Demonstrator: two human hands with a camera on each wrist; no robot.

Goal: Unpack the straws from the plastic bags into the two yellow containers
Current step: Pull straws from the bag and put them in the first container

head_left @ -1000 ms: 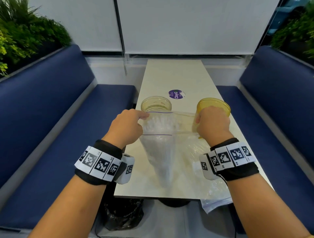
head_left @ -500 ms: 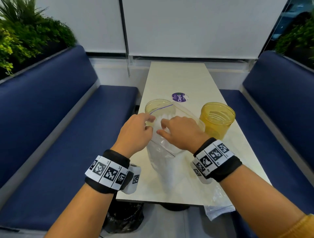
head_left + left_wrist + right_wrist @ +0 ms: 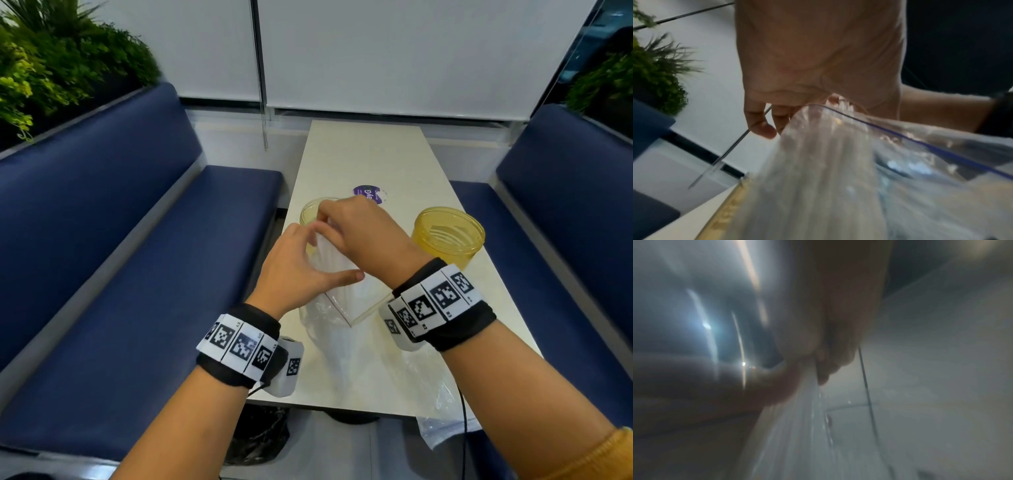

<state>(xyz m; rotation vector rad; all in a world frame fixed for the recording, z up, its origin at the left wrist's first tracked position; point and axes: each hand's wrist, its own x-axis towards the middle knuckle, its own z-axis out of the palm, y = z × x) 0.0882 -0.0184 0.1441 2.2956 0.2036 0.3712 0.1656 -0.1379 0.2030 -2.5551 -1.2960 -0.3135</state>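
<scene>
Right hand crossed left — two containers

The right wrist view is dark and heavily blurred. The right hand fills the upper middle, its fingertips curled down and pinching the top of a pale bundle of straws that runs toward the lower edge. A thin dark line drops beside them. Glare streaks smear the left side.

The near table is covered by plastic bags; the far half lies open, and a gap is left between the two yellow containers
</scene>
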